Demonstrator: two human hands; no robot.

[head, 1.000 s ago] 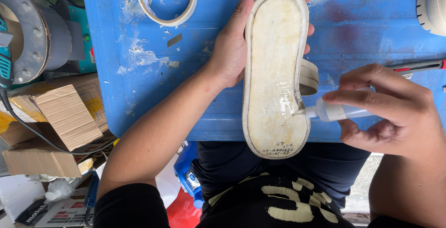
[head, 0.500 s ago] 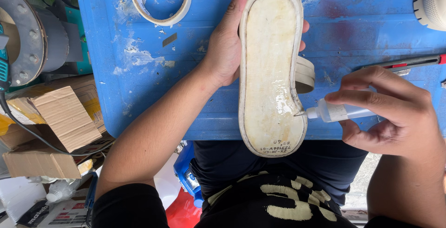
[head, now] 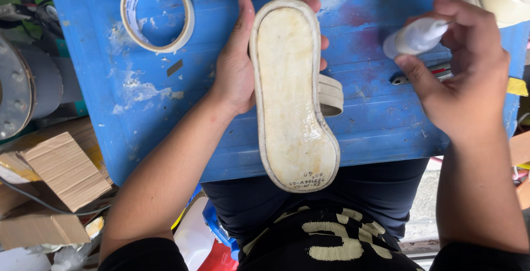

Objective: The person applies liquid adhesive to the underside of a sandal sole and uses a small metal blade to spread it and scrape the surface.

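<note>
A ring of cream paper tape [head: 157, 12] lies flat on the scuffed blue wooden table [head: 364, 122], upper left of the work. Brown cardboard pieces [head: 61, 171] sit beside the table's left edge. The left hand [head: 237, 61] grips a cream shoe sole [head: 290, 91] turned underside up, thumb along its left rim, fingertips curling over the right; its heel overhangs the near table edge, with a small dark printed mark there. The right hand [head: 469, 78], raised off to the right, pinches a small white glue tube [head: 417, 36], well apart from the sole.
</note>
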